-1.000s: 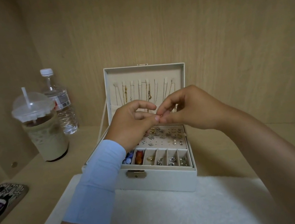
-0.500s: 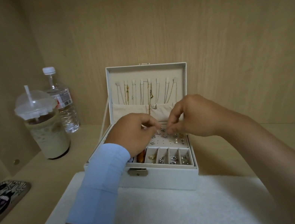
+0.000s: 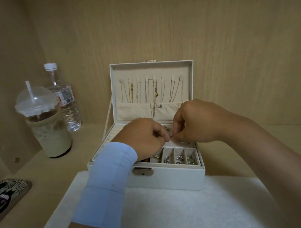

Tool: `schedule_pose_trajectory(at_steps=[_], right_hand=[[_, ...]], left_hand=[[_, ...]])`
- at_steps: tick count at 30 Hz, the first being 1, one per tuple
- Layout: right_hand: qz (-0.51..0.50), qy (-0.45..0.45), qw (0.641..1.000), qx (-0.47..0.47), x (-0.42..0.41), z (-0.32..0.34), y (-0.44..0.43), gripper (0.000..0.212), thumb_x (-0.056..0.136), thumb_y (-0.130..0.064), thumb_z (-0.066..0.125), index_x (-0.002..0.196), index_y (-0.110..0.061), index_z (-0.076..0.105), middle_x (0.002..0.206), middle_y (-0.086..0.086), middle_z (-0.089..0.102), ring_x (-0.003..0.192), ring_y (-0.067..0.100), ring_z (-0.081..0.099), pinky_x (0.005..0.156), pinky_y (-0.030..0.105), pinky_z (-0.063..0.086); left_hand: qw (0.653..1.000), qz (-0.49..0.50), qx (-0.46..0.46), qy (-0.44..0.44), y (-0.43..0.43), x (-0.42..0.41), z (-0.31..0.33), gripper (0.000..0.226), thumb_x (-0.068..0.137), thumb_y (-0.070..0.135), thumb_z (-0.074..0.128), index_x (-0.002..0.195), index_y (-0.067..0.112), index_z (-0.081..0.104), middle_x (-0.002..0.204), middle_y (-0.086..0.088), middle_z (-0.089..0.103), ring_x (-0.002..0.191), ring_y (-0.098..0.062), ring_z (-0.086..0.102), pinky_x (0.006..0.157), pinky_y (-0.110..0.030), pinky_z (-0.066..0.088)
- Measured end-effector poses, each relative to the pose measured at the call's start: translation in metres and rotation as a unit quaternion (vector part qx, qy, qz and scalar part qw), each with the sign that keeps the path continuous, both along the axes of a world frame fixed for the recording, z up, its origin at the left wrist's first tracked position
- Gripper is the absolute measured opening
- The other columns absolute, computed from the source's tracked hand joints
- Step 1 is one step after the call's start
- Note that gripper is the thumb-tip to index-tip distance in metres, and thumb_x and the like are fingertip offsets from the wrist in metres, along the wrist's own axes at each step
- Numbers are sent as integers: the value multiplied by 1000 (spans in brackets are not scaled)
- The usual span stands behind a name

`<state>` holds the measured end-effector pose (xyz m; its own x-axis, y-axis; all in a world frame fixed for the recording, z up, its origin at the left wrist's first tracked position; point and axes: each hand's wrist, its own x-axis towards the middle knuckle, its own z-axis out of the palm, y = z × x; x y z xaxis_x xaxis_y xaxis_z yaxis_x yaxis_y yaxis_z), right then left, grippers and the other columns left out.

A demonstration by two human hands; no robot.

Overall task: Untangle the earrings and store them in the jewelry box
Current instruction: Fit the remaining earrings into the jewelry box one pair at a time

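Note:
A white jewelry box (image 3: pixel 177 181) stands open on the shelf, necklaces hanging inside its raised lid (image 3: pixel 154 93). Both hands are low over the box's perforated earring pad (image 3: pixel 179 143). My left hand (image 3: pixel 141 137) and my right hand (image 3: pixel 193 122) meet fingertip to fingertip, pinching a tiny earring (image 3: pixel 171 135) right at the pad. The earring is mostly hidden by the fingers. Small front compartments (image 3: pixel 179 157) hold several silver pieces.
An iced coffee cup (image 3: pixel 47 124) with a dome lid and straw stands at the left, a water bottle (image 3: pixel 65 100) behind it. A patterned phone (image 3: pixel 0 200) lies at the far left. A white cloth (image 3: pixel 174 220) covers the shelf in front of the box.
Both hands have come down from above the box to the earring pad, still pinching together. The view has shifted slightly.

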<state>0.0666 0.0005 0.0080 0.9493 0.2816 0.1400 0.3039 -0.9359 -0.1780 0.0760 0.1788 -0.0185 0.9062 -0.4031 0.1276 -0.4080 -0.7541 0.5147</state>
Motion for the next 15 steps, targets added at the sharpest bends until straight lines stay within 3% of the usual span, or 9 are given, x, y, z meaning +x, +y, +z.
schedule_pose_trajectory(at_steps=[9,15], right_hand=[[15,7,1000,-25,0,-2,1,10,82,-37,70,76,-31,76,78,-13,73,80,8,66,72,31,57],[1,55,998,42,3,1,-3,20,82,-45,68,70,-31,76,70,-10,72,75,7,66,70,32,56]], left_hand=[[1000,1,-15,4,0,2,-4,26,86,18,58,86,38,76,106,14,64,98,-6,58,93,-25,46],[1000,-5,-19,-2,0,3,-3,26,85,12,60,88,32,76,96,18,63,94,-5,59,80,-15,41]])
